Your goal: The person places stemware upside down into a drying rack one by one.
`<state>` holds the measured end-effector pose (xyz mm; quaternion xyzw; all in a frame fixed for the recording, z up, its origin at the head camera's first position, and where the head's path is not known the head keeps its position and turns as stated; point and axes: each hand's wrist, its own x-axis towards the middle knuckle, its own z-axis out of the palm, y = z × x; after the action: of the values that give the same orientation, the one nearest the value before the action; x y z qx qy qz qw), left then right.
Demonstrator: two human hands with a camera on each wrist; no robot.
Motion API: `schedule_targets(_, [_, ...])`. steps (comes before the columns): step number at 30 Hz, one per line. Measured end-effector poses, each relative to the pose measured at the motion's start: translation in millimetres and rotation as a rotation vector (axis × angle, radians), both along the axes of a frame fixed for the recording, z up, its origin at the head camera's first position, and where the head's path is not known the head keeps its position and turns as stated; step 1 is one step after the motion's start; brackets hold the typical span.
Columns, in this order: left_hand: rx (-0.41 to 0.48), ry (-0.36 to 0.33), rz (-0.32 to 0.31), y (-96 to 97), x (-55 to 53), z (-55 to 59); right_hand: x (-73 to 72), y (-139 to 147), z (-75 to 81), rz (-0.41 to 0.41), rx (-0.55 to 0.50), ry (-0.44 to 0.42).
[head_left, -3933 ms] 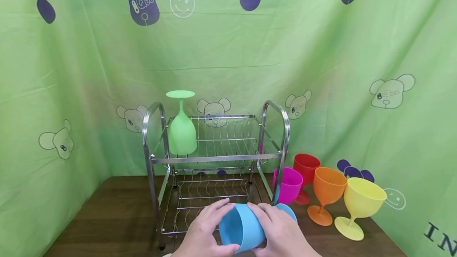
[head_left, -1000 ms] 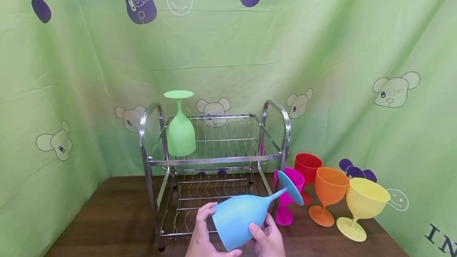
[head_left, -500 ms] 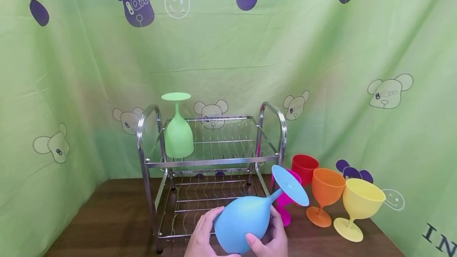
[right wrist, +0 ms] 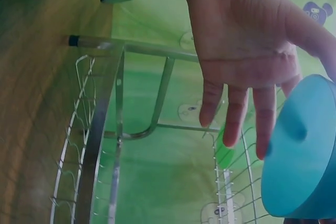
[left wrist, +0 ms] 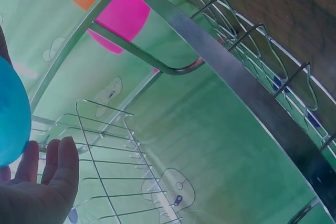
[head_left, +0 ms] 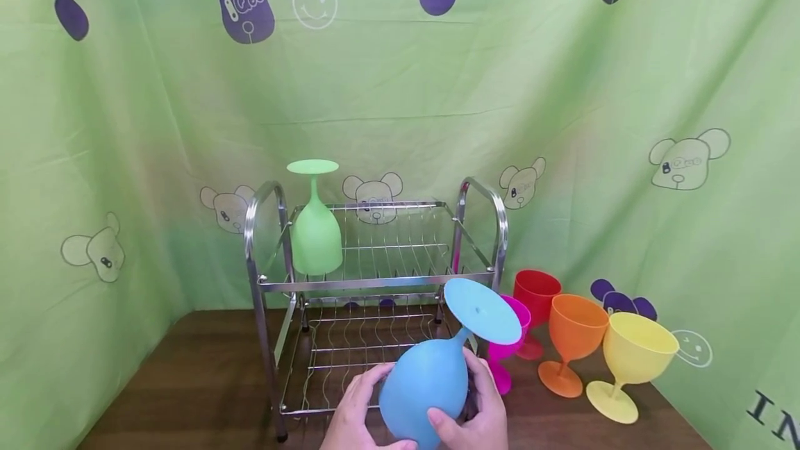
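Note:
A blue plastic goblet (head_left: 421, 387) is held tilted in front of the rack, its round foot up and to the right. My left hand (head_left: 353, 412) cups the bowl's left side, with fingers along it and thumb low at the rim. On the other side my right hand (head_left: 478, 408) grips the bowl, thumb across the near face. The goblet's open mouth (right wrist: 291, 166) faces the camera in the right wrist view, with the left hand's (right wrist: 244, 51) fingers reaching toward its wall. A green goblet (head_left: 317, 242) stands upside down on the upper left of the metal dish rack (head_left: 375, 283).
Right of the rack, magenta (head_left: 503, 353), red (head_left: 537, 290), orange (head_left: 576, 325) and yellow (head_left: 640, 349) goblets stand upright on the brown wooden table (head_left: 169, 380). The rack's lower tier (head_left: 369, 349) lies behind the hands. A green printed cloth (head_left: 387, 89) surrounds the table.
The blue goblet has turned from mouth toward the left to mouth downward, foot rising. Over the last second its foot has swung left and faces the head camera more. Both hands stay on the bowl.

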<state>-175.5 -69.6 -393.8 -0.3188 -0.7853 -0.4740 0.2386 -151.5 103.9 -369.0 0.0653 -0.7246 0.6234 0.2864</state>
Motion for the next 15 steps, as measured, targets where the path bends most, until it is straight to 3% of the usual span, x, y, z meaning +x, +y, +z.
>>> schedule_targets(6, [-0.042,-0.101,-0.026,-2.5,1.4,7.4,-2.6,7.1,5.8,0.003,0.156,0.082])
schedule_targets(15, [-0.077,-0.090,-0.022,-6.2,0.4,13.3,-7.8,13.8,18.0,0.089,0.276,0.162])
